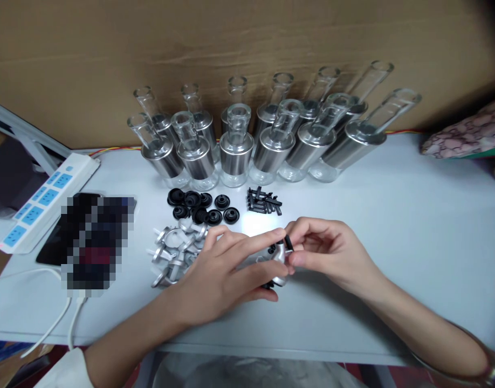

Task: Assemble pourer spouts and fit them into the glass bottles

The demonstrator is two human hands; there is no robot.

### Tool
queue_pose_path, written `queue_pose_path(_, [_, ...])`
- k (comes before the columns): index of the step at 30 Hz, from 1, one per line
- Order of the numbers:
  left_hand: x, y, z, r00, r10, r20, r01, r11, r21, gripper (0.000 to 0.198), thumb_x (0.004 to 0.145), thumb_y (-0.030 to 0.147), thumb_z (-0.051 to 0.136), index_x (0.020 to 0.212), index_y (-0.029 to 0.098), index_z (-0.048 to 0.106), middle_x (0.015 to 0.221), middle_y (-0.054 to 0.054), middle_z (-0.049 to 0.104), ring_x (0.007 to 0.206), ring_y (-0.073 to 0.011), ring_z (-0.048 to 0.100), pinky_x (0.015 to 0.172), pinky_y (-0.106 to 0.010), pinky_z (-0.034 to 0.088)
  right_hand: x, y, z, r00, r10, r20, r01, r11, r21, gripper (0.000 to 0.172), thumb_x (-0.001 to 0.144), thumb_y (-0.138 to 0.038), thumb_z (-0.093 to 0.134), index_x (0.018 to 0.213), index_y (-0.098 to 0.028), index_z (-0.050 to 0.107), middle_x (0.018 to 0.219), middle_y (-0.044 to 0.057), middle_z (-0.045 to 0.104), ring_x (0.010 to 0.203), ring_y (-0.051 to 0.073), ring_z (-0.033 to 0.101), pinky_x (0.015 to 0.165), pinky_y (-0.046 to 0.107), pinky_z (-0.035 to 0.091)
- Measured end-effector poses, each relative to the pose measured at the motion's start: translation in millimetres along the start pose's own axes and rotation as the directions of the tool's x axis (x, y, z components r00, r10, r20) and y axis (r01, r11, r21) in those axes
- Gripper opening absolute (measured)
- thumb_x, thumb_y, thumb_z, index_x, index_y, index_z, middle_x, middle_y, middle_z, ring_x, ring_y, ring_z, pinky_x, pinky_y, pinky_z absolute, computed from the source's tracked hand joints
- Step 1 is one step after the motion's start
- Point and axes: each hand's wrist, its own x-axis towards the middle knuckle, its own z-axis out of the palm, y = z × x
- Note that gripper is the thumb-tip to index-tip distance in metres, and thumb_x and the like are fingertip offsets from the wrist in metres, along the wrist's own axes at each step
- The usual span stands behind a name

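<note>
My left hand (227, 272) is closed around a silver metal spout (280, 256), gripping it between fingers and thumb above the table. At the spout's upper end, my right hand (326, 245) pinches a small black plastic piece (288, 243) between thumb and fingers. Whether that piece is seated on the spout I cannot tell. Beside my left hand lies a pile of silver metal spout parts (177, 253). Black round stoppers (222, 202) are grouped behind them. Several small black sticks (263, 202) lie beyond my fingertips.
Two rows of glass bottles with metal sleeves (236, 153) stand along the cardboard backing (191, 43). At left are a white power strip (41, 202), a dark phone-like device (69, 229) and white cables (74, 318). A patterned cloth item (469, 129) sits at the right.
</note>
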Motion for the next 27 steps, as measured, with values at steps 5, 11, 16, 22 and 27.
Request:
queue_pose_path(5, [-0.1, -1.6, 1.9, 1.0, 0.004, 0.01, -0.004, 1.0, 0.022, 0.018, 0.097, 0.035, 0.047, 0.104, 0.022, 0.057, 0.128, -0.009, 0.063, 0.097, -0.0167, 0.058, 0.086, -0.032, 0.038, -1.2, 0.1, 4.4, 0.99, -0.113, -0.088, 0.103, 0.989, -0.104, 0.02, 0.059, -0.018, 0.087, 0.06, -0.016, 0.067, 0.062, 0.0, 0.07, 0.042, 0.008, 0.061, 0.045, 0.018, 0.053])
queue_pose_path(11, [-1.4, -1.5, 5.1, 1.0, 0.005, -0.021, -0.006, 0.998, -0.061, 0.019, 0.098, 0.032, 0.047, 0.105, 0.018, 0.058, 0.127, -0.012, 0.059, 0.095, -0.0136, 0.061, 0.084, -0.026, 0.049, -3.8, 3.2, 6.3, 0.975, -0.202, -0.09, 0.185, 0.969, -0.166, 0.014, 0.065, -0.017, 0.083, 0.062, -0.016, 0.069, 0.062, -0.001, 0.068, 0.042, 0.006, 0.06, 0.045, 0.016, 0.051])
queue_pose_path(16, [-2.8, -0.8, 5.8, 1.0, 0.009, -0.02, -0.011, 0.995, -0.095, 0.018, 0.097, 0.028, 0.048, 0.106, 0.016, 0.058, 0.126, -0.013, 0.056, 0.096, -0.0136, 0.062, 0.083, -0.025, 0.053, -4.4, 5.6, 5.1, 0.981, -0.194, -0.005, 0.193, 0.977, -0.089, 0.013, 0.073, -0.015, 0.078, 0.065, -0.016, 0.069, 0.061, -0.001, 0.068, 0.049, 0.008, 0.064, 0.049, 0.017, 0.053])
queue_pose_path(22, [-2.8, 1.1, 3.8, 1.0, -0.004, -0.026, -0.001, 0.983, -0.181, 0.018, 0.096, 0.027, 0.051, 0.107, 0.016, 0.059, 0.127, -0.014, 0.056, 0.103, -0.0149, 0.062, 0.083, -0.024, 0.053, -0.8, 9.1, -0.4, 0.994, -0.051, 0.099, 0.032, 0.982, 0.184, 0.014, 0.072, -0.018, 0.081, 0.067, -0.015, 0.069, 0.067, 0.0, 0.071, 0.05, 0.008, 0.067, 0.051, 0.017, 0.054])
queue_pose_path(27, [-0.1, 1.7, -1.6, 0.999, -0.031, -0.032, 0.018, 0.939, -0.343, 0.021, 0.091, 0.033, 0.058, 0.101, 0.015, 0.064, 0.127, -0.013, 0.06, 0.096, -0.0147, 0.062, 0.085, -0.027, 0.05, 1.6, 10.5, -2.4, 0.937, 0.096, 0.335, -0.231, 0.891, 0.39, 0.017, 0.071, -0.024, 0.083, 0.073, -0.013, 0.07, 0.069, 0.0, 0.071, 0.054, 0.008, 0.069, 0.053, 0.016, 0.054])
